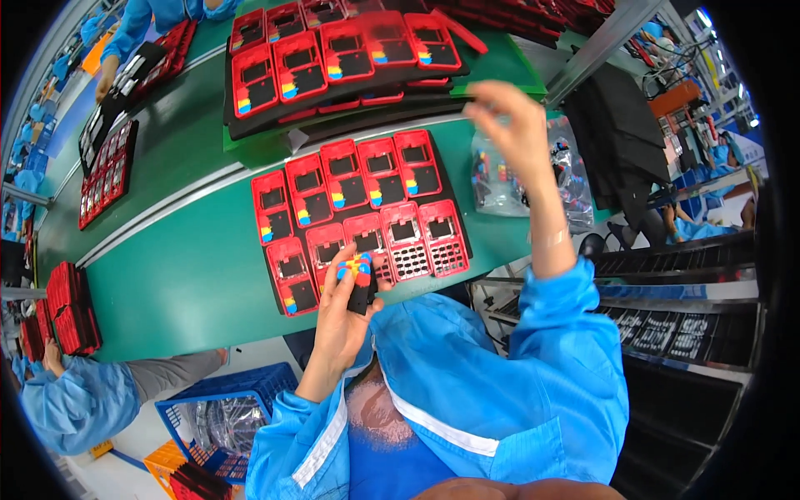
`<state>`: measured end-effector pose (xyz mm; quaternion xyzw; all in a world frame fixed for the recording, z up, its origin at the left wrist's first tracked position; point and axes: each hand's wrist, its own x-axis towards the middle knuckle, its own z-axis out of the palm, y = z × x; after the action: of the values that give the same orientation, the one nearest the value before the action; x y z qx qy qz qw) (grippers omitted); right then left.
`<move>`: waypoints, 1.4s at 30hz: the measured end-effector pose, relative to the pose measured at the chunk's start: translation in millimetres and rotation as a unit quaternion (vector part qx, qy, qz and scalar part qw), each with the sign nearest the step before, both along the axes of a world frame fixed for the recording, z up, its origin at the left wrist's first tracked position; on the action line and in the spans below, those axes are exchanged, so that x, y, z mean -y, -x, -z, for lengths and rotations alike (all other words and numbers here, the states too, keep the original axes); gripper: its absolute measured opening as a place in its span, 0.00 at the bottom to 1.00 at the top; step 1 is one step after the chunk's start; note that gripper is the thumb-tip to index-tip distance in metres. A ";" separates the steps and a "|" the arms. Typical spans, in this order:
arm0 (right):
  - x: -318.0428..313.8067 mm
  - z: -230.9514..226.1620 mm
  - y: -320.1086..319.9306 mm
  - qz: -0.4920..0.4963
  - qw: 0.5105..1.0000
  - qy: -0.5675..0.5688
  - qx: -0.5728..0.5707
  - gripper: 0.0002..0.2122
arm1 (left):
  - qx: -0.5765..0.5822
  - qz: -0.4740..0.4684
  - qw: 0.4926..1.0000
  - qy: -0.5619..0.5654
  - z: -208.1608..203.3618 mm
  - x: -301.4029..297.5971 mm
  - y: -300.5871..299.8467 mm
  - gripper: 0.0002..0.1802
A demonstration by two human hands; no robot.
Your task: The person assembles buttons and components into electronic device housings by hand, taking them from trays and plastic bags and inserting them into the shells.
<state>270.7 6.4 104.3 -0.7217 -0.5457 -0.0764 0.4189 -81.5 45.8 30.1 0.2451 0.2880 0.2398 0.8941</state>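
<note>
My left hand (pixel 339 312) is closed around a small stack of black rubber keypads (pixel 360 287) with blue, yellow and red keys on top. It is over the near edge of a black foam tray (pixel 454 187). Two rows of red plastic housings (pixel 340 173) with black screen openings lie in that tray. Several carry keypads with blue and yellow keys; two at the near right (pixel 408 242) show bare key holes. My right hand (pixel 518 133) is raised, slightly blurred, above a clear plastic bag (pixel 498 179) of small coloured parts. Its fingers look apart, with nothing visible between them.
More filled trays of red housings (pixel 346 54) are stacked beyond the metal rail. Black foam sheets (pixel 617 133) stand at the right beside a metal post (pixel 596 54). A blue crate (pixel 275 379) is on the floor at lower left. Other people in blue (pixel 79 404) work nearby.
</note>
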 end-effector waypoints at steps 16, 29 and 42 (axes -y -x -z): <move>-121.1 -23.4 -204.8 0.086 0.934 0.001 0.346 0.04 | 0.027 0.019 0.999 0.013 9.4 6.2 0.1 0.25; -243.0 -23.2 -213.6 -0.149 0.967 0.083 0.189 0.09 | 0.044 0.028 0.998 0.027 11.4 13.2 -0.7 0.23; -176.8 -16.9 -185.1 -0.152 0.973 0.047 0.167 0.20 | 0.130 -0.013 0.987 0.098 18.4 10.7 -9.5 0.24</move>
<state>455.8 183.2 121.1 -0.6263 -0.7141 -0.1052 0.2945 -72.0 35.2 11.7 0.1191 0.1947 0.2516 0.9405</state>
